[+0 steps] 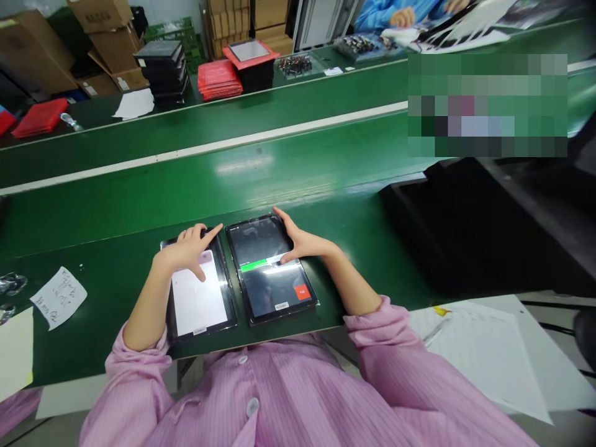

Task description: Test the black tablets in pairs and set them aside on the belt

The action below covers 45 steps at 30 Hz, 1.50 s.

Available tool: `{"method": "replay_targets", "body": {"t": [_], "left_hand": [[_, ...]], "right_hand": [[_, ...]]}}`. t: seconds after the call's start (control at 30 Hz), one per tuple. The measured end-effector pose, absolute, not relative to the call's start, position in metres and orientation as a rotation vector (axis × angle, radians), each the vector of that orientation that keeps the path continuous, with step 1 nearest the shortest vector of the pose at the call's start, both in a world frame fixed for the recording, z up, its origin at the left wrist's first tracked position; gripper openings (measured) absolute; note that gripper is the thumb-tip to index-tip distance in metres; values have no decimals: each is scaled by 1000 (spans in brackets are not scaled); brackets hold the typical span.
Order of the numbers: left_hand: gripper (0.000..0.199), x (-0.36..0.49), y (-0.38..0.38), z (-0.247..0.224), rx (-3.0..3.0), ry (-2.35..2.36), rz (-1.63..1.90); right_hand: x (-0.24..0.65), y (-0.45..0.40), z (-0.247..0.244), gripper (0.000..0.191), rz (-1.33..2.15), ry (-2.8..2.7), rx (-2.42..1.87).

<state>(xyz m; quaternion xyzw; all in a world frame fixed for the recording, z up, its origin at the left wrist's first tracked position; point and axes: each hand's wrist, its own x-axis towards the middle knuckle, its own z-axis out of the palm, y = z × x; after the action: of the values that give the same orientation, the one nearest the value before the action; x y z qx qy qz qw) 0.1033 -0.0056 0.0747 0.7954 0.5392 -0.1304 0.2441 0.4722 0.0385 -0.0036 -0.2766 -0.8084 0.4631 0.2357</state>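
Note:
Two tablets lie side by side, screen up, at the near edge of the green bench. The left tablet [200, 304] shows a mostly white screen. Over its upper part is my left hand [189, 248], fingers spread and curving toward the far edge. On the right tablet [270, 292], the dark screen carries a green and white bar and a red square. My right hand [300, 242] rests along that tablet's right side, thumb over the screen and fingers stretched to the far corner. Both hands look open; neither tablet is lifted.
Black bins [475, 230] stand at the right. A handwritten note [59, 298] lies on the left, and paper sheets [484, 347] on the near right. Across the belt are stacked black devices [162, 74] and red pouches [220, 79]. A co-worker's hand [403, 17] shows at the far side.

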Motion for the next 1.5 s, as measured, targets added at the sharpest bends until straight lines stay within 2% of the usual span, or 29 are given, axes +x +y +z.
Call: {"method": "replay_targets", "body": {"t": [0.07, 0.2, 0.27, 0.3, 0.37, 0.43, 0.47, 0.7, 0.8, 0.93, 1.0, 1.33, 1.5], "left_hand": [[137, 100, 1, 71, 2180, 1453, -280], [71, 82, 17, 75, 2049, 1415, 20], [60, 79, 17, 79, 2033, 1435, 59], [65, 79, 14, 82, 2046, 1417, 22], [93, 85, 6, 87, 2083, 1352, -124], [118, 93, -4, 90, 2096, 1339, -291], [125, 97, -7, 91, 2102, 1354, -358], [135, 112, -14, 82, 2235, 1422, -456], [128, 111, -12, 81, 2224, 1396, -380], [80, 108, -7, 82, 2222, 1291, -264], [67, 108, -5, 81, 2217, 1254, -246], [65, 117, -2, 82, 2234, 1280, -306], [73, 111, 0, 77, 2184, 1321, -233]], "right_hand": [[473, 38, -2, 138, 1260, -2253, -744], [474, 39, -1, 129, 1269, -2257, -738], [474, 38, -1, 128, 1257, -2270, -739], [474, 38, -1, 128, 1257, -2273, -742], [474, 39, 0, 125, 1281, -2250, -757], [474, 41, -1, 115, 1335, -2173, -788], [474, 42, -2, 109, 1363, -2116, -811], [488, 30, -10, 59, 1509, -1718, -1136], [491, 20, -10, 47, 1559, -1648, -1213], [488, 18, -8, 45, 1565, -1586, -1267], [486, 19, -7, 45, 1552, -1577, -1276], [485, 19, -5, 42, 1501, -1586, -1312], [482, 19, -3, 48, 1537, -1535, -1267]]}}
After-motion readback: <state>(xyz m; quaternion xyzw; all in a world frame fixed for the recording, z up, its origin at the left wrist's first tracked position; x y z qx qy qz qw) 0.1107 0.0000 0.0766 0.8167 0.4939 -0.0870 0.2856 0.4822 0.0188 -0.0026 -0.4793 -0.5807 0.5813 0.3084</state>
